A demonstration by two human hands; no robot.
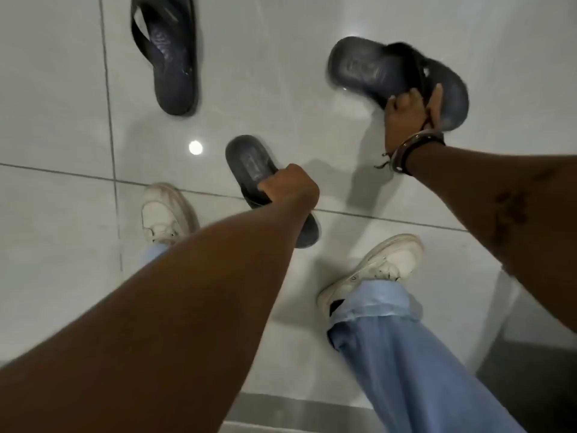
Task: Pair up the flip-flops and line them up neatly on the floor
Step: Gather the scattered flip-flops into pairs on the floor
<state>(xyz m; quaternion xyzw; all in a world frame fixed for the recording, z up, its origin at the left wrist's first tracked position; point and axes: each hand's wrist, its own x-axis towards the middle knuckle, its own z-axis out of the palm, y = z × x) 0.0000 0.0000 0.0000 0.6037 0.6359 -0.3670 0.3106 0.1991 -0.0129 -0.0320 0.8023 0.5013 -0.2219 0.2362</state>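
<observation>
Three dark navy flip-flops show on the white tiled floor. One flip-flop lies alone at the upper left, heel toward me. My left hand is closed around the middle of a second flip-flop near the centre, its heel end pointing up-left. My right hand grips the strap of a third flip-flop at the upper right, which looks blurred and slightly lifted. A bracelet sits on my right wrist.
My two white sneakers and blue trouser legs stand on the floor below the flip-flops. A grey ledge or step runs along the lower right. A ceiling light reflects on the tile.
</observation>
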